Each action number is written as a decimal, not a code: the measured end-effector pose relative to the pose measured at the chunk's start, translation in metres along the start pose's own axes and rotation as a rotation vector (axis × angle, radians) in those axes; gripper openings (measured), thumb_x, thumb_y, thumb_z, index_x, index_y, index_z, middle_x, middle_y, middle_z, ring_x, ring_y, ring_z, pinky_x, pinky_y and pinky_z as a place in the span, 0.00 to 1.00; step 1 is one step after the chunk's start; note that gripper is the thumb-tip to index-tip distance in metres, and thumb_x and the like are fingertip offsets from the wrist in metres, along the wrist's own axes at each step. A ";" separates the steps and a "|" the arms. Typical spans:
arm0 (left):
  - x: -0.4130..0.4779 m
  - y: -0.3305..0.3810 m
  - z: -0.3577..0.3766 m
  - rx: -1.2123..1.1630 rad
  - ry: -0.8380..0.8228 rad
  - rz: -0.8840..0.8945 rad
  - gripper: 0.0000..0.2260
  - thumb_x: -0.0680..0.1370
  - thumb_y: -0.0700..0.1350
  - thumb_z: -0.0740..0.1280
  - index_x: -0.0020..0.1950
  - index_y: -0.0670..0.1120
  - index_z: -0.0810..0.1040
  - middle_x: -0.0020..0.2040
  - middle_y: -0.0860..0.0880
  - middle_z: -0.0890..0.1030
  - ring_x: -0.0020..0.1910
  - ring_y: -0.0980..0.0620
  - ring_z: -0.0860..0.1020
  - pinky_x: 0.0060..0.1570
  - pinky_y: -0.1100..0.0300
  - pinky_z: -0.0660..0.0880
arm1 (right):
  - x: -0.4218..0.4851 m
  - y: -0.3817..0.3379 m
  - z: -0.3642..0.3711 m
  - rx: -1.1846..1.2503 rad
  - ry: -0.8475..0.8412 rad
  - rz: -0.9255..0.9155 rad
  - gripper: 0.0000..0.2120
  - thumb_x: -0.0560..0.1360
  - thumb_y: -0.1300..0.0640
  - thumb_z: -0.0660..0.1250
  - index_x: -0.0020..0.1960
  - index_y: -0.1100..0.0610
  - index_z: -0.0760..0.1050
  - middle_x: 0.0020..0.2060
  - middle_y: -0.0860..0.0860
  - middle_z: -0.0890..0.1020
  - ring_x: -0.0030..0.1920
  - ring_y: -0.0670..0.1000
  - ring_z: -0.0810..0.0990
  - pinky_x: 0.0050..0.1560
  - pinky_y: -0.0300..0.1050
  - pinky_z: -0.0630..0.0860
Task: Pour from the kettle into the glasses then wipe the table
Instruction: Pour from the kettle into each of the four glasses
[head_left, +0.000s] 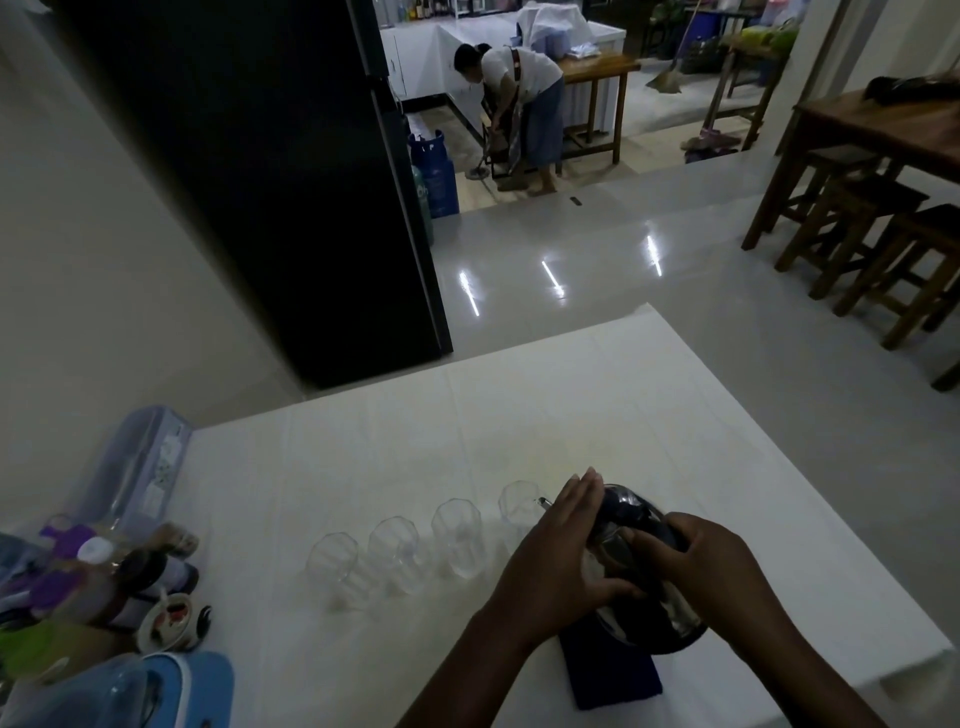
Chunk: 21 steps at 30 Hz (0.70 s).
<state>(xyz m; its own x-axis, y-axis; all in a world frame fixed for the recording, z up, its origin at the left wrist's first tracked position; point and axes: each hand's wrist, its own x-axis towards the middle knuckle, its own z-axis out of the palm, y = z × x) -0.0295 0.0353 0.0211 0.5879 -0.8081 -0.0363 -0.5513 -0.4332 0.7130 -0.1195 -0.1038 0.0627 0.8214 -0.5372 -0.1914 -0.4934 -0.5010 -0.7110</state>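
Both hands on the kettle (631, 564)

Left hand (558, 561) fingers flat along its side, right hand (701, 566) clamped over its top, near table's (415, 426) right edge, spout touching the nearest glass (519, 501).

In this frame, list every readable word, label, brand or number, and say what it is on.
None can be read.
Clear container: stickers on its side, print too small and blurred.
Green gas cylinder: pale marking, cut off, illegible.
Small jars at left: labels too dark.
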 end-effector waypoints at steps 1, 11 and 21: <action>0.000 0.000 0.000 -0.005 0.001 -0.001 0.45 0.71 0.59 0.72 0.77 0.54 0.45 0.78 0.60 0.46 0.75 0.64 0.43 0.73 0.58 0.54 | 0.000 0.000 -0.001 -0.008 -0.005 0.000 0.15 0.70 0.49 0.71 0.27 0.46 0.71 0.23 0.48 0.75 0.27 0.44 0.74 0.28 0.39 0.65; 0.002 0.003 0.001 -0.013 0.001 -0.007 0.45 0.71 0.58 0.72 0.77 0.55 0.43 0.77 0.62 0.44 0.74 0.65 0.42 0.71 0.62 0.51 | 0.003 -0.004 -0.007 -0.054 -0.040 -0.008 0.10 0.71 0.48 0.70 0.32 0.45 0.73 0.27 0.46 0.78 0.31 0.44 0.77 0.29 0.38 0.67; 0.000 0.006 0.001 -0.039 0.004 -0.021 0.46 0.71 0.58 0.72 0.77 0.55 0.43 0.77 0.63 0.43 0.74 0.66 0.41 0.72 0.61 0.51 | 0.002 -0.008 -0.013 -0.081 -0.060 -0.021 0.14 0.72 0.49 0.70 0.30 0.42 0.70 0.26 0.44 0.76 0.30 0.42 0.75 0.29 0.37 0.65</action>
<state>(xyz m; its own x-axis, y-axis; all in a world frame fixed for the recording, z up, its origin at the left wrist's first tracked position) -0.0336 0.0315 0.0247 0.6012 -0.7976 -0.0489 -0.5154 -0.4338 0.7390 -0.1174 -0.1097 0.0774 0.8465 -0.4855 -0.2186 -0.4951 -0.5665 -0.6588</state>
